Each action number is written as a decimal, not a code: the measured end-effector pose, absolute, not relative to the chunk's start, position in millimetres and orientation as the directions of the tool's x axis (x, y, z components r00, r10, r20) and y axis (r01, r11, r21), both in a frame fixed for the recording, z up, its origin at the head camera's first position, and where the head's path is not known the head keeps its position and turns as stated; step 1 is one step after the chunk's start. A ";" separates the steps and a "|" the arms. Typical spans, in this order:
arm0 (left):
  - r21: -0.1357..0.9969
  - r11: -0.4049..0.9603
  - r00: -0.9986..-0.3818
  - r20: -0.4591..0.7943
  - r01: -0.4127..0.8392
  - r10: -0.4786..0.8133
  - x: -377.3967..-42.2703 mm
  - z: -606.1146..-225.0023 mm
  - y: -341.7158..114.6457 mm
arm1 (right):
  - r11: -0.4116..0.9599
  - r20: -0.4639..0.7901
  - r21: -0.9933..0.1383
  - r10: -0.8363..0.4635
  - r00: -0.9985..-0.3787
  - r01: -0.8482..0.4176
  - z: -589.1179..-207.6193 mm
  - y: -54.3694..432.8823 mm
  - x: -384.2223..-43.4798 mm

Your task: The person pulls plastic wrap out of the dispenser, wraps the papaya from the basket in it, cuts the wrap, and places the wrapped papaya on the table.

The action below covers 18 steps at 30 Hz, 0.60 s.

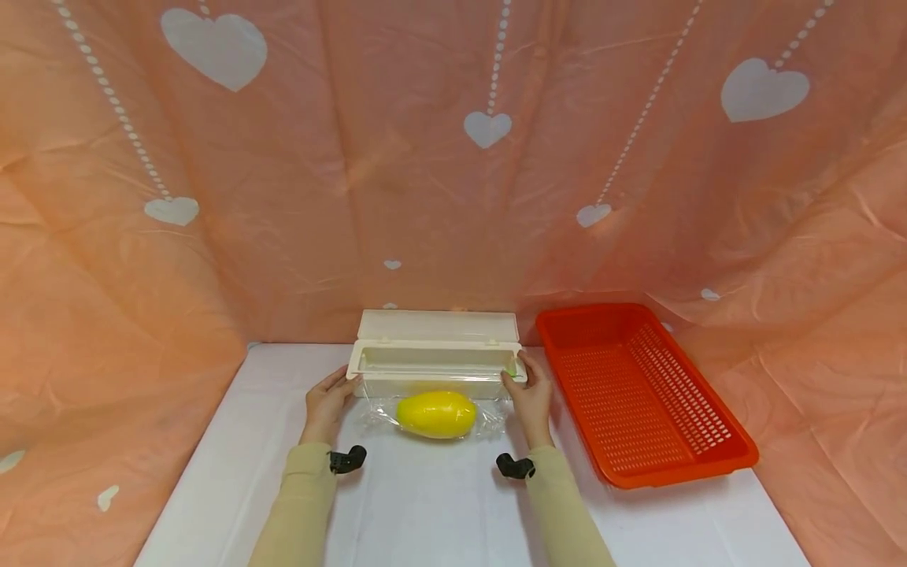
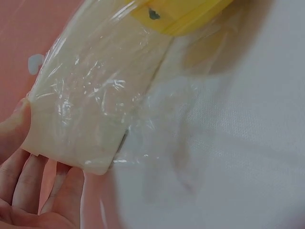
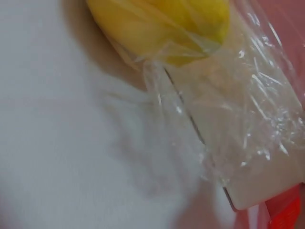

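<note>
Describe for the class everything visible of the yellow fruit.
The yellow fruit is smooth-looking, glossy and elongated, with rounded sides and a small dark mark near its left end. It lies crosswise over the white tabletop, on the person's side of the open cream box. Clear, wrinkled film covers it. Neither the left hand nor right hand holds it.

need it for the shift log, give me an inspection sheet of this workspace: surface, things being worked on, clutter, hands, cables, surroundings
Surface: white-covered table
Job's things: cream box, lid open; yellow fruit in front, clear film around it
Clutter: red perforated basket at right
Hands: left hand grips the box's left end, right hand its right end
Cables: nothing seen
Surroundings: orange-pink drape with white hearts
</note>
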<state>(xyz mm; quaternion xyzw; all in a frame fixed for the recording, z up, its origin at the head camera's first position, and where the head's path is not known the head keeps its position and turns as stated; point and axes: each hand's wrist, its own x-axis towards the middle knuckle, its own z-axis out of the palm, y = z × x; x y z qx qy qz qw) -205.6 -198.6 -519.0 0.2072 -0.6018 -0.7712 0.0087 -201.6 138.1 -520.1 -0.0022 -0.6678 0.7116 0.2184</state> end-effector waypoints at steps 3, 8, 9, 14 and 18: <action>0.933 -0.266 -0.913 -0.312 -0.242 -0.264 -205.3 -519.9 -198.7 | -0.013 0.289 -0.951 0.319 -0.903 -0.309 -519.7 140.1 -200.0; 0.932 -0.261 -0.912 -0.317 -0.250 -0.260 -203.8 -519.3 -199.5 | 0.000 0.317 -0.943 0.300 -0.900 -0.332 -521.3 140.9 -197.9; 0.934 -0.258 -0.914 -0.315 -0.249 -0.257 -203.4 -519.2 -199.6 | 0.012 0.318 -0.944 0.296 -0.901 -0.329 -524.0 140.9 -197.4; 0.957 -0.171 -0.925 -0.274 -0.235 -0.264 -200.1 -518.1 -199.5 | 0.227 0.281 -0.951 0.341 -0.897 -0.211 -540.6 134.4 -187.1; 0.968 -0.014 -0.918 -0.241 -0.250 -0.315 -196.1 -516.1 -198.1 | 0.376 0.236 -0.925 0.453 -0.860 -0.056 -542.1 125.5 -167.5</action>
